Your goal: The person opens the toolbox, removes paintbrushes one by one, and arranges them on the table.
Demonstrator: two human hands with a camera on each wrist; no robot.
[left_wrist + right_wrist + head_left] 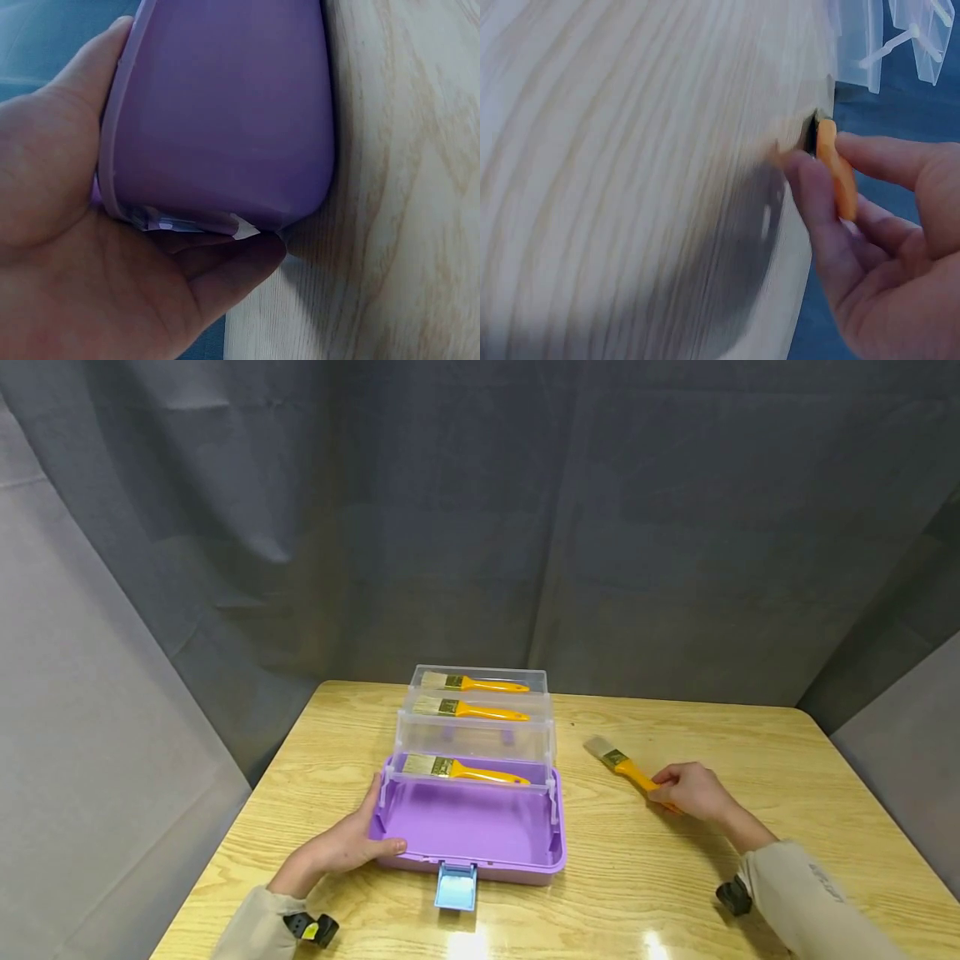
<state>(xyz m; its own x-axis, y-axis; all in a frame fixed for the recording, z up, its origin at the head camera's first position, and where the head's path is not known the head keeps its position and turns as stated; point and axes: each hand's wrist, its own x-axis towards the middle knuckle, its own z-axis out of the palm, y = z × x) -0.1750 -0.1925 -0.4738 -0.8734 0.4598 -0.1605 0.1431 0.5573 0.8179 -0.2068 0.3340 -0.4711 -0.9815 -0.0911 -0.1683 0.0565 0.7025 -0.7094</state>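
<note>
A purple toolbox (517, 869) stands unfolded on the table, its clear tiers raised at the back. My left hand (347, 841) holds its front left corner, with the thumb on the front rim and the fingers along the side; the left wrist view shows the toolbox wall (225, 112) close up. To the right, my right hand (697, 789) pinches the orange handle of a paintbrush (633, 772), bristles pointing to the far left. In the right wrist view, thumb and fingers meet on that handle (843, 184). One paintbrush (487, 773) lies in the lowest clear tray.
Two more paintbrushes lie higher up, one in the middle tier (491, 713) and one in the top tier (495, 686). A blue latch (456, 889) hangs off the toolbox front. Behind the wooden table (645, 877) hangs a dark curtain (675, 527).
</note>
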